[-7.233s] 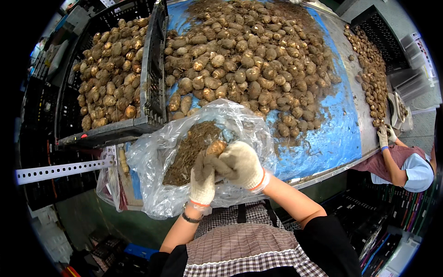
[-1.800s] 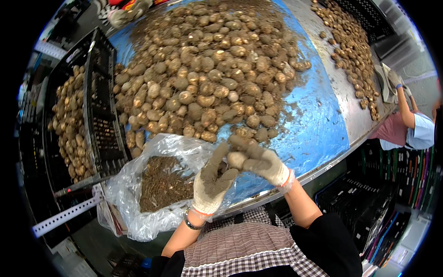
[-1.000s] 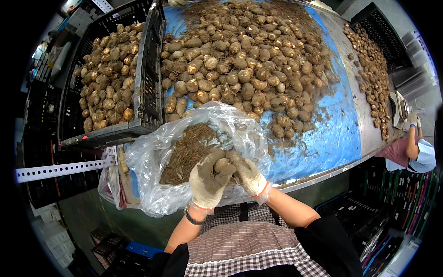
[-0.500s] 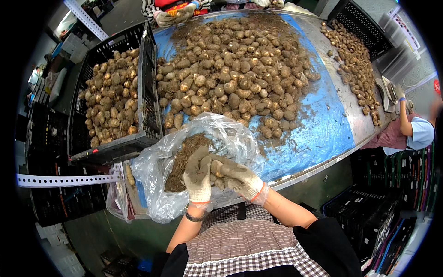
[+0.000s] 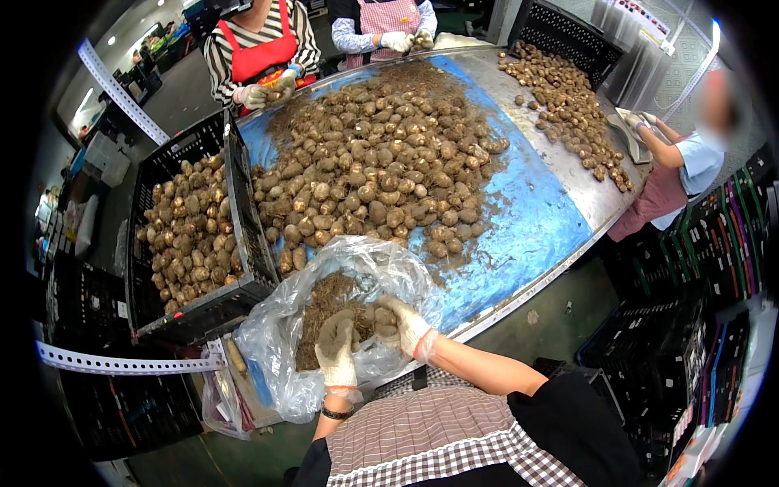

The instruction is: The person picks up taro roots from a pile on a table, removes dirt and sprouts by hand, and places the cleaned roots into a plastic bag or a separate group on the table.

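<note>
Right-hand grip (image 5: 404, 321) curls round a tuber (image 5: 385, 324); left-hand grip (image 5: 337, 341), I can't tell; best kept above the clear bag (image 5: 277, 357).

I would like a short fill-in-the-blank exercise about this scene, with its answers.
The left hand and right hand wear ____.
The sheet under the big tuber pile is coloured ____.
The bag is made of clear ____.
The tuber-filled crate stands to the ____ of this pile.
Missing words: gloves; blue; plastic; left.
</note>
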`<state>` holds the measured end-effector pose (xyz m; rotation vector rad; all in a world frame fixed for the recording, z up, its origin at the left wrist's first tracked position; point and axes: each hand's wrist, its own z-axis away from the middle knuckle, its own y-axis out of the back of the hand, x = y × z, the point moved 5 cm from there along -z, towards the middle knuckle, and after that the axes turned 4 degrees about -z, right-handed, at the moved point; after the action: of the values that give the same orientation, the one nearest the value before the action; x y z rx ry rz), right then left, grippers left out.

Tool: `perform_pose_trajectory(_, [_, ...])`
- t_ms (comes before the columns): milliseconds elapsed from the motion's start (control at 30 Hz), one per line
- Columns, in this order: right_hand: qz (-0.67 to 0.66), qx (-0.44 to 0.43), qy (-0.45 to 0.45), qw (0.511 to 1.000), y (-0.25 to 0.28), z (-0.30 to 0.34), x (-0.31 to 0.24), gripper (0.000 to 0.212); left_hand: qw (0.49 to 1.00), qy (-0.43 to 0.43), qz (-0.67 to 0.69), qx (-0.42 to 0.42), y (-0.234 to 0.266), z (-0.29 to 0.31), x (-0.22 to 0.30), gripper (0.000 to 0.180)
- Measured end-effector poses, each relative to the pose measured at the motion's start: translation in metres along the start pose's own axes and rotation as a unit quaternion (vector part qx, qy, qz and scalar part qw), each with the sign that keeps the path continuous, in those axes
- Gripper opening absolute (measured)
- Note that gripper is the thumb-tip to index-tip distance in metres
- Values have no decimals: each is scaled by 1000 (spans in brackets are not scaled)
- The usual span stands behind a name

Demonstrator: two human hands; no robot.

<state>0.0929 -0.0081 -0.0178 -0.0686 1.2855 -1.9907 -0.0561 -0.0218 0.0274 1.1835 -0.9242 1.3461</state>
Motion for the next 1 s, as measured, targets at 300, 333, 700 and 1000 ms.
perform_pose_trajectory(300, [-100,-133,52,985,35,16,-75,39,998,6,45,42,14,1,-4,22])
perform_pose_trajectory(333, [9,-16,81,997,53,26,-93,36,997,-9,43,61,18,2,-5,22])
perform_pose_trajectory(700, [-56,-41,452,889,174,101,-383,55,988,81,86,99,-36,18,-37,22])
perform_pose_trajectory(1000, [862,207,131,444,127,31,-258,40,994,65,43,71,-95,35,-8,22])
